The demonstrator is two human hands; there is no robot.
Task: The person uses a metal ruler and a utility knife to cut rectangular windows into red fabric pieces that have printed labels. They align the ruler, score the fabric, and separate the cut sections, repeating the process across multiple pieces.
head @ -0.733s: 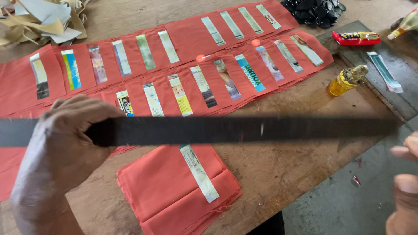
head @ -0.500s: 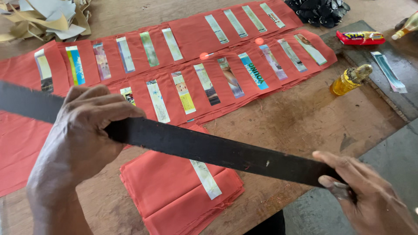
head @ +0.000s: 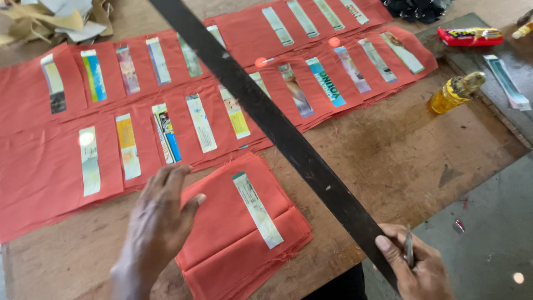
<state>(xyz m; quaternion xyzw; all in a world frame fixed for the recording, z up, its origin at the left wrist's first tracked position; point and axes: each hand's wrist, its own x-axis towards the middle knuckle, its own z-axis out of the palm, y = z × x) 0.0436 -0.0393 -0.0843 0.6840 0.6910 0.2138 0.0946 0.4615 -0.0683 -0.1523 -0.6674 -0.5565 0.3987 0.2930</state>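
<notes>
Red cloth pieces (head: 61,183), each with a paper strip down its middle, lay in overlapping rows across the left and far side of the wooden table (head: 388,161). Your left hand (head: 158,222) rested flat, its grip apart with fingers spread, on the near stack of red cloth (head: 244,239). Your right hand (head: 413,266) had its grip clamped on the near end of the long dark metal bar (head: 277,125), which slanted up and away over the rows. A yellow bottle (head: 452,94) lay farther right.
</notes>
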